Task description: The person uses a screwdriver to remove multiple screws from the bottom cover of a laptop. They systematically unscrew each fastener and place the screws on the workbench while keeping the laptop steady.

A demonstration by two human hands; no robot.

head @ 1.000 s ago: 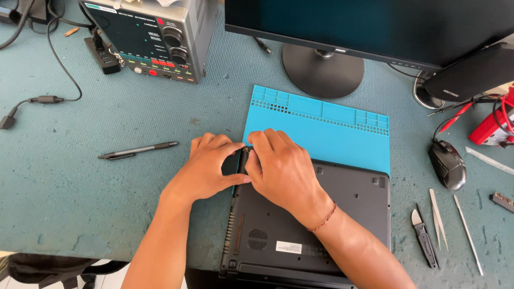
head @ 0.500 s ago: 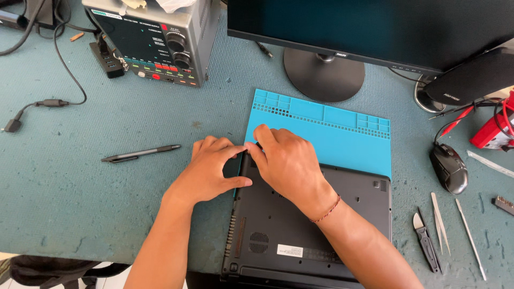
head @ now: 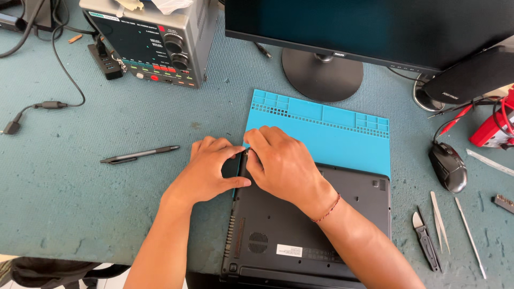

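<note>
Head view: a black laptop (head: 316,230) lies upside down at lower centre of the frame, its far edge resting on a blue work mat (head: 332,131). At the laptop's upper left corner both hands meet on a small dark part (head: 242,163) standing up from the case. The left hand (head: 209,171) has its fingers curled around the corner and its thumb pressed along the edge below the part; the right hand (head: 281,163) pinches the part from the other side with thumb and forefinger. Both grips are closed on that corner. Compared with half a second ago the hands sit in nearly the same spot, the right fingers a little more bunched over the part, so the work at this corner looks unfinished.

Around them on the green surface (head: 107,198): a pen (head: 140,154) to the left, a grey instrument with knobs (head: 155,40) at upper left, a monitor stand (head: 322,74) above the mat, a mouse (head: 448,167) at right, and cutters (head: 425,241) and tweezers (head: 440,220) at lower right. Nothing crowds the hands; their own fingers hide the part's seating.
</note>
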